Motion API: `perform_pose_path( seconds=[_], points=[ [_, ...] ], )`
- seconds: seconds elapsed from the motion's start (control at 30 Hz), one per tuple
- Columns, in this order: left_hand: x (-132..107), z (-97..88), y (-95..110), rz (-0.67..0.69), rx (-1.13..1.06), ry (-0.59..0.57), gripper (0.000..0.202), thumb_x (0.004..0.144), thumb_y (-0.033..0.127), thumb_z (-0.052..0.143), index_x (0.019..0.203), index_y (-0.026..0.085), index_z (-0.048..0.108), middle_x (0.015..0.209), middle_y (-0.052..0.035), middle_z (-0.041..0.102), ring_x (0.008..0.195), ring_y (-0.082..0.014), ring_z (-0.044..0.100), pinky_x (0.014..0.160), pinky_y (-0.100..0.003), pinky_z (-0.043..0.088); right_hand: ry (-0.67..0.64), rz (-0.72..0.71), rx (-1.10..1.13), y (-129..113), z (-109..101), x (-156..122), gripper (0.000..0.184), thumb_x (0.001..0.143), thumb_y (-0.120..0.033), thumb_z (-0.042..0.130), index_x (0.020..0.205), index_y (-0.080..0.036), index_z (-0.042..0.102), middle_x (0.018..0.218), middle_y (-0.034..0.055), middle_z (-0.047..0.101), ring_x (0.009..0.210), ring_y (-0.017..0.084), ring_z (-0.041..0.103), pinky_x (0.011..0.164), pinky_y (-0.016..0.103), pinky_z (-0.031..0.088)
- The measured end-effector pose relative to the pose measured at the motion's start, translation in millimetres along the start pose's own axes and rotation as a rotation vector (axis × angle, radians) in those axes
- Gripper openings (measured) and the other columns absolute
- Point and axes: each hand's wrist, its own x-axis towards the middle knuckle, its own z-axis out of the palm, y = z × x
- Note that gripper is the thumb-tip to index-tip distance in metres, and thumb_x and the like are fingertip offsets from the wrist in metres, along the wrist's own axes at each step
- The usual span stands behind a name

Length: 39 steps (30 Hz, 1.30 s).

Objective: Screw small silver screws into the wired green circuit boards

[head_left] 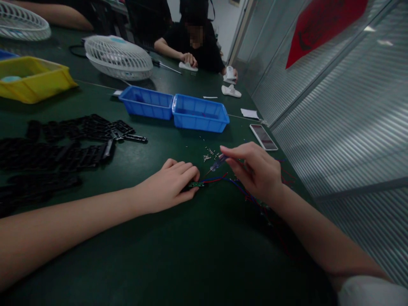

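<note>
My left hand [174, 185] is closed on a small green circuit board [196, 184], pinching it near the tabletop. Red and blue wires [216, 179] run from the board to the right. In my right hand [259, 170] is a screwdriver with a clear purplish handle [219, 162], gripped between thumb and fingers. Its thin shaft slants down left toward the board; whether the tip touches is too small to tell. Just beyond the handle lies a scatter of small screws [208, 157]. More wires and boards [263, 208] lie under my right wrist, partly hidden.
Many black plastic parts [60, 148] are piled at left. Two blue bins [200, 124] stand ahead, a yellow bin [35, 87] at far left. A phone [263, 137] lies at right near the glass partition. Beyond are white fan grilles [119, 57] and a co-worker [197, 46] handling white parts.
</note>
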Motion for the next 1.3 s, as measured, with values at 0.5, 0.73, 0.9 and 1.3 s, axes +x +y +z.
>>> perform_pose_path(
  seconds=[0.5,0.73,0.9,1.3],
  points=[
    [-1,1.2,-1,0.026,0.017,0.027,0.015,0.093,0.036,0.052,0.099,0.022,0.052,0.096,-0.0015,0.061,0.09,-0.0207,0.055,0.081,-0.036,0.031,-0.197,0.179,-0.228,-7,-9,5,0.034,0.1,-0.037,0.043,0.074,-0.019,0.054,0.07,0.0008,0.053,0.062,0.011,0.046,0.057,0.026,0.033],
    [0,3.3,-3,0.021,0.002,0.024,0.015,0.093,0.036,0.052,0.099,0.022,0.052,0.096,-0.0008,0.06,0.09,-0.0197,0.055,0.082,-0.036,0.029,-0.326,0.32,-0.355,-9,-6,3,0.044,0.1,-0.041,0.033,0.07,-0.018,0.056,0.059,-0.0008,0.052,0.051,0.011,0.042,0.05,0.028,0.021],
    [-2,1.4,-1,0.018,0.017,0.031,0.015,0.093,0.036,0.051,0.099,0.021,0.051,0.097,-0.0016,0.059,0.089,-0.0198,0.054,0.082,-0.037,0.029,-0.298,0.246,-0.096,-6,-2,3,0.032,0.096,-0.021,0.033,0.113,-0.014,0.058,0.103,0.0085,0.064,0.088,0.016,0.059,0.073,0.028,0.044],
    [-2,2.0,-1,0.029,0.031,0.045,0.015,0.094,0.034,0.05,0.1,0.021,0.051,0.099,-0.0024,0.059,0.091,-0.0204,0.055,0.083,-0.038,0.03,-0.102,0.228,0.098,4,10,-10,0.021,0.095,-0.022,0.051,0.115,-0.019,0.044,0.086,-0.0009,0.057,0.061,0.007,0.054,0.051,0.021,0.039]
  ],
)
